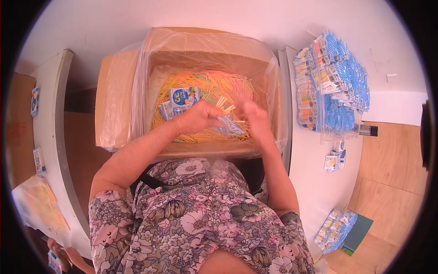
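Note:
In front of me is a cardboard box [210, 148] lined with clear plastic. Thin yellow, orange, pink and green sticks [214, 80] lie loose inside it. My left hand [198, 116] is closed on a small clear-and-blue plastic packet [230, 128] over the pile. Several pale yellow sticks [223, 104] stand out beside its fingertips; whether they are in the packet I cannot tell. Just to the right, my right hand [253, 119] hovers over the sticks, its fingers smeared by motion. Blue-and-white packets [184, 97] rest on the pile left of my left hand.
At the right, filled packets [340, 82] are heaped high in a clear container on a white surface [299, 169]. A smaller packet bundle [335, 230] lies lower right. On the left ledge are more packets [39, 162] and a bag of sticks [41, 203]. Another person's hand [59, 251] shows lower left.

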`<action>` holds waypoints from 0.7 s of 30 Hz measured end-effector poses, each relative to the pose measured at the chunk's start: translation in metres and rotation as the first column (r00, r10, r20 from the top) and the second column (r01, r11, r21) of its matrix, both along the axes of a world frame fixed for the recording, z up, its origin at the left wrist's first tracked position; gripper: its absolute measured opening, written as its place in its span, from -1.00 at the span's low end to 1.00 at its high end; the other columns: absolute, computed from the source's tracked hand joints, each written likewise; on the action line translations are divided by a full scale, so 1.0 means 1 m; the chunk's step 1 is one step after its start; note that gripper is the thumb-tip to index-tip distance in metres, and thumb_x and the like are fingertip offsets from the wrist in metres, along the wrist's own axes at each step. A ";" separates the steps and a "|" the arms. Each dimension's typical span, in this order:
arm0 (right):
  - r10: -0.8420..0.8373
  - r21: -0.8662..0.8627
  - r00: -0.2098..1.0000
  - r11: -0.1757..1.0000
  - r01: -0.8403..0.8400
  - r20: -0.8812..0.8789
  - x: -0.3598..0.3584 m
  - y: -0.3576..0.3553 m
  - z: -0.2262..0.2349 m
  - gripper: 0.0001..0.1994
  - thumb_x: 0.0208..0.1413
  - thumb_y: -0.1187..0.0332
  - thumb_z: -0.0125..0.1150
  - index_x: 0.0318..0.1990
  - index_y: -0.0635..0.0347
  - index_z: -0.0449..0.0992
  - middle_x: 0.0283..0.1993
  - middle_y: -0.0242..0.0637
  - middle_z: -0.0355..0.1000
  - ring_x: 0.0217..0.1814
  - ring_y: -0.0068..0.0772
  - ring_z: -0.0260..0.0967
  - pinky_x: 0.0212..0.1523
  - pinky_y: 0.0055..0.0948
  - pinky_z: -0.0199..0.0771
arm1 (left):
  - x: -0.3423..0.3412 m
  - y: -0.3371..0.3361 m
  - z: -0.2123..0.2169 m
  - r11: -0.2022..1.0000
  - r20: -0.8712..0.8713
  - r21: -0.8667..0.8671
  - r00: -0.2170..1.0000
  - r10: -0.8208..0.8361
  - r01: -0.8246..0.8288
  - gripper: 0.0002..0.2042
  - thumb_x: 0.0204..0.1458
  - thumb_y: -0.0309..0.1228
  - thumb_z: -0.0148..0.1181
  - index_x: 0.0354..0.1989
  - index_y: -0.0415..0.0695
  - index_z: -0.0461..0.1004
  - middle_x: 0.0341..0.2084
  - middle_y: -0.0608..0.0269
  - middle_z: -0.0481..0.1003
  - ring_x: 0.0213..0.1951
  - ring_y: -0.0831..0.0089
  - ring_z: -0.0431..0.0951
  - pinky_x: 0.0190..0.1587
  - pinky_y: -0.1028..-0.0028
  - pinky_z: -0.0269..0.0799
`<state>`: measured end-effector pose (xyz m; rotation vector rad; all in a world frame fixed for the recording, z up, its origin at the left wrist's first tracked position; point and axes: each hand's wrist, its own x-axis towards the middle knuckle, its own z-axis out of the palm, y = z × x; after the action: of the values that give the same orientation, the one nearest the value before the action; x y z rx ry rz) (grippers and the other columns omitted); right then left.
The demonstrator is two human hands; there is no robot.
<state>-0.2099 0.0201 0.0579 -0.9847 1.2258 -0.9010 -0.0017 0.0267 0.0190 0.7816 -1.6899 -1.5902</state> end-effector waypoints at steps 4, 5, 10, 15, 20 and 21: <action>0.387 -0.088 0.471 0.692 -0.716 -0.793 -0.020 -0.002 -0.018 -0.65 0.25 0.16 -0.14 -0.13 0.28 0.44 -0.21 -0.16 0.42 -0.16 -0.39 0.35 -0.15 -0.36 0.32 | -0.001 -0.001 -0.003 0.994 0.030 -0.102 0.999 0.040 -0.037 -0.86 -0.09 -0.59 0.18 -0.31 -0.23 0.53 -0.54 0.16 0.47 -0.44 0.53 0.44 -0.34 0.50 0.36; 0.302 -0.200 0.566 0.726 -0.658 -0.767 -0.017 0.000 -0.014 -0.70 0.22 0.21 -0.06 -0.20 0.30 0.42 -0.34 -0.25 0.40 -0.28 -0.37 0.32 -0.21 -0.37 0.30 | -0.001 0.000 -0.003 0.994 0.040 -0.093 0.997 0.069 -0.065 -0.87 -0.10 -0.58 0.20 -0.33 -0.23 0.53 -0.53 0.16 0.48 -0.45 0.47 0.46 -0.35 0.49 0.36; 0.212 -0.076 0.906 0.964 -0.256 -0.366 0.018 0.000 -0.006 -0.70 0.12 0.18 0.06 -0.29 0.31 0.43 -0.49 -0.17 0.41 -0.43 -0.21 0.38 -0.37 -0.34 0.35 | -0.005 -0.001 -0.003 0.974 0.072 -0.175 0.985 0.156 -0.142 -0.89 -0.11 -0.57 0.23 -0.35 -0.23 0.53 -0.52 0.15 0.50 -0.42 0.41 0.50 -0.36 0.46 0.38; 0.138 -0.291 0.637 0.803 -0.521 -0.758 0.048 -0.015 0.010 -0.69 0.07 0.14 0.13 -0.36 0.28 0.43 -0.59 -0.23 0.38 -0.54 -0.41 0.37 -0.50 -0.41 0.34 | -0.006 0.000 -0.015 0.965 0.056 -0.245 0.992 0.114 -0.097 -0.89 -0.11 -0.57 0.24 -0.37 -0.22 0.54 -0.49 0.13 0.54 -0.36 0.42 0.55 -0.33 0.42 0.40; 0.141 -0.421 0.882 0.838 -0.348 -0.449 0.042 -0.018 -0.015 -0.82 0.00 0.35 0.18 -0.48 0.29 0.42 -0.61 -0.35 0.33 -0.56 -0.65 0.24 -0.52 -0.54 0.28 | -0.004 -0.002 -0.012 0.989 0.021 -0.144 1.000 -0.012 0.015 -0.85 -0.12 -0.57 0.25 -0.32 -0.22 0.56 -0.46 0.18 0.55 -0.39 0.50 0.51 -0.32 0.49 0.39; 0.140 -0.419 0.883 0.839 -0.346 -0.449 0.041 -0.018 -0.017 -0.82 0.00 0.35 0.18 -0.48 0.29 0.42 -0.61 -0.35 0.33 -0.56 -0.65 0.24 -0.52 -0.54 0.28 | -0.002 -0.003 -0.011 0.994 0.016 -0.061 0.996 -0.091 0.092 -0.84 -0.12 -0.58 0.25 -0.30 -0.22 0.56 -0.47 0.21 0.55 -0.40 0.53 0.50 -0.32 0.52 0.39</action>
<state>-0.1689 0.0019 0.0412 -1.7747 1.1850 -0.8385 -0.0036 0.0237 0.0083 0.6942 -1.7990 -1.5887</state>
